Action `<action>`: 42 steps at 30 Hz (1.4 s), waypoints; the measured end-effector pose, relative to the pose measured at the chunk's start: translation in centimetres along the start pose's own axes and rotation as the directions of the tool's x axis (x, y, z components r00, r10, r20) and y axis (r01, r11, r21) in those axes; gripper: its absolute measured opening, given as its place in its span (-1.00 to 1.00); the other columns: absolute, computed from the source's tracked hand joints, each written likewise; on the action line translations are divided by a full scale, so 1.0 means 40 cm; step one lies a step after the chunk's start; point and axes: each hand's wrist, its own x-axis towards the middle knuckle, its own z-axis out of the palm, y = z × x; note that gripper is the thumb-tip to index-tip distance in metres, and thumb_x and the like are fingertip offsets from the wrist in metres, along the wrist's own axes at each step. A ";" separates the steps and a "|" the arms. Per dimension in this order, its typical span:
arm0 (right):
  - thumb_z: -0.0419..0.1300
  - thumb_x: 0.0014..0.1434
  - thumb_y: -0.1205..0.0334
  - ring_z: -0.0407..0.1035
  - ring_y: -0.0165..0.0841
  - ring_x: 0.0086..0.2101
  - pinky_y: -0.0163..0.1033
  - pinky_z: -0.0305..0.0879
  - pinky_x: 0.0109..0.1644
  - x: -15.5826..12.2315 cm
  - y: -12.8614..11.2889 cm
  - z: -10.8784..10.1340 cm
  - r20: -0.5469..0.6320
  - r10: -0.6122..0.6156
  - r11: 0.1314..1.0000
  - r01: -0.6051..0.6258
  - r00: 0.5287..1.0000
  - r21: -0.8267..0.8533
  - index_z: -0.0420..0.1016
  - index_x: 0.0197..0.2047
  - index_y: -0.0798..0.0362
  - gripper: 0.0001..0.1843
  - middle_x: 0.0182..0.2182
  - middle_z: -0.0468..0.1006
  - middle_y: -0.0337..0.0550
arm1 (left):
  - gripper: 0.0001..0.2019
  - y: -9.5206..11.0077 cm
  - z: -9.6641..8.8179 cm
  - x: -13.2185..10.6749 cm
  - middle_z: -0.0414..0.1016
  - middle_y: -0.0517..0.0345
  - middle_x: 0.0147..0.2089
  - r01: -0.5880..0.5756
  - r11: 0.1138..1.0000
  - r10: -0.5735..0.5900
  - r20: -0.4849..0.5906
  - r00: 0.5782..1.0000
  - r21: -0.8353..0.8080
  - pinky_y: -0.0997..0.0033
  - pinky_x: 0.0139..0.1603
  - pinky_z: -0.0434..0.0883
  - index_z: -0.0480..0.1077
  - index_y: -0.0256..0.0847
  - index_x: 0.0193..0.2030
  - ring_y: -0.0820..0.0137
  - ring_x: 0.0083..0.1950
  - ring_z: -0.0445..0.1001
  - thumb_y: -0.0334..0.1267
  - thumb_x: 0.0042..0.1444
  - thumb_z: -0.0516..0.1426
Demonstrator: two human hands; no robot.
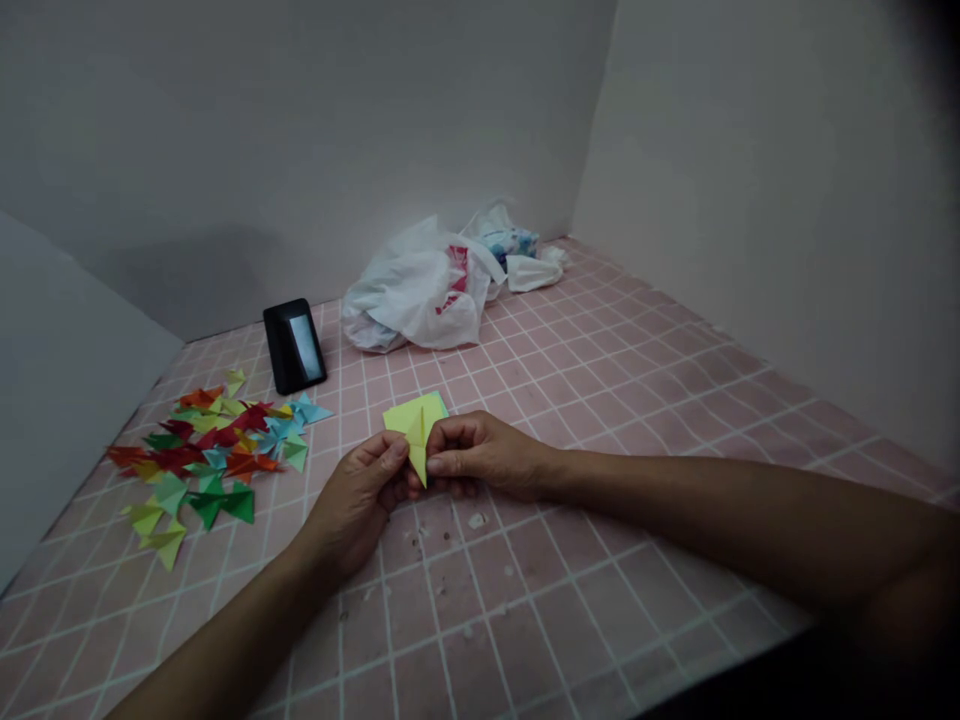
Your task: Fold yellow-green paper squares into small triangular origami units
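Note:
A partly folded piece of yellow origami paper [417, 447] is held between both hands, its narrow point facing down toward me. My left hand [365, 495] pinches its left side between thumb and fingers. On the right edge, my right hand [484, 455] grips it the same way, fingers curled. Just behind lies a small stack of square paper [401, 413], yellow on top with a green edge showing at the right. The hands hide the stack's near part. To the left is a loose pile of folded paper pieces [217, 437] in red, orange, yellow, green and blue.
A black tablet or phone [283, 350] leans near the back wall. White plastic bags [420, 285] with red print lie at the back, and a blue-patterned package [510, 242] is beside them. Pink checked cloth [600, 620] covers the surface. Walls rise behind and at both sides.

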 end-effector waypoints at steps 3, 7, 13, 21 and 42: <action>0.38 0.07 0.05 0.25 -0.55 -0.61 -0.42 0.19 -0.56 0.000 -0.001 0.000 0.001 -0.004 1.000 0.004 1.000 -0.009 0.40 -0.39 0.10 -0.67 -0.59 0.43 -0.35 | -0.75 0.001 0.000 0.000 0.47 0.19 -0.48 0.000 1.000 0.000 -0.004 1.000 0.000 0.59 -0.41 0.42 0.46 -0.29 -0.39 0.54 -0.49 0.40 -0.17 0.05 0.37; 0.38 0.07 0.04 0.27 -0.55 -0.61 -0.42 0.20 -0.55 0.000 -0.001 0.000 0.009 -0.006 1.000 0.006 1.000 -0.004 0.41 -0.38 0.11 -0.66 -0.59 0.44 -0.35 | -0.74 0.005 0.004 0.000 0.47 0.20 -0.49 -0.001 1.000 0.001 -0.013 1.000 -0.002 0.60 -0.42 0.41 0.45 -0.29 -0.40 0.54 -0.50 0.40 -0.17 0.02 0.38; 0.39 0.08 0.06 0.26 -0.56 -0.61 -0.43 0.20 -0.55 -0.001 -0.002 -0.001 0.018 0.006 1.000 -0.006 1.000 -0.013 0.41 -0.38 0.11 -0.68 -0.60 0.42 -0.36 | -0.72 0.006 0.010 -0.003 0.47 0.21 -0.50 -0.007 1.000 0.008 -0.029 1.000 0.014 0.60 -0.42 0.41 0.44 -0.28 -0.42 0.54 -0.50 0.40 -0.14 0.02 0.38; 0.36 0.12 0.13 0.27 -0.56 -0.61 -0.43 0.21 -0.55 0.002 0.005 -0.003 0.013 -0.001 1.000 0.001 1.000 -0.011 0.40 -0.38 0.10 -0.73 -0.58 0.43 -0.35 | -0.73 0.004 0.003 0.001 0.47 0.21 -0.49 0.005 1.000 -0.005 -0.020 1.000 0.000 0.59 -0.41 0.42 0.44 -0.29 -0.41 0.54 -0.50 0.40 -0.16 0.03 0.38; 0.26 0.18 0.22 0.26 -0.55 -0.61 -0.44 0.20 -0.55 -0.004 0.009 0.006 0.007 -0.082 0.985 0.082 0.997 -0.155 0.36 -0.34 0.09 -0.83 -0.58 0.39 -0.38 | -0.92 0.011 0.029 -0.027 0.48 0.20 -0.36 -0.271 0.823 0.344 -0.059 0.937 0.499 0.47 -0.26 0.34 0.49 -0.17 -0.34 0.39 -0.30 0.42 -0.28 0.07 0.30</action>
